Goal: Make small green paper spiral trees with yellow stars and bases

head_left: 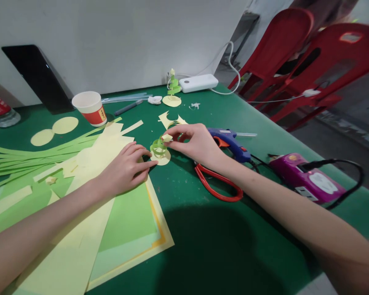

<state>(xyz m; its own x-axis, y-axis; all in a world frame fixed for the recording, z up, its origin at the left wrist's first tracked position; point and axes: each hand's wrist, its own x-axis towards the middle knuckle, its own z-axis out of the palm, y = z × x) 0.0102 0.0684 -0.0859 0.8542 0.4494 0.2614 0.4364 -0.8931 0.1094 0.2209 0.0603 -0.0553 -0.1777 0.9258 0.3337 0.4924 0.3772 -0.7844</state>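
Note:
My right hand (pixel 194 142) pinches a small pale yellow paper piece (pixel 167 138) at the top of a green paper spiral (pixel 158 146). The spiral stands on a pale yellow paper disc (pixel 162 157) on the green table (pixel 221 246). My left hand (pixel 126 168) rests on the yellow paper, fingers curled, with its fingertips pressing the disc's left edge. A finished green spiral on a yellow disc (pixel 173 92) stands at the back near the wall.
Red-handled scissors (pixel 217 184) and a blue glue gun (pixel 230 141) lie just right of my right hand. A purple power strip (pixel 307 180), white power bank (pixel 198 82), paper cup (pixel 90 107), marker (pixel 129 107), green paper strips (pixel 33 157), yellow and green sheets (pixel 123 221), a dark phone (pixel 38 78) and red chairs (pixel 295 45) surround.

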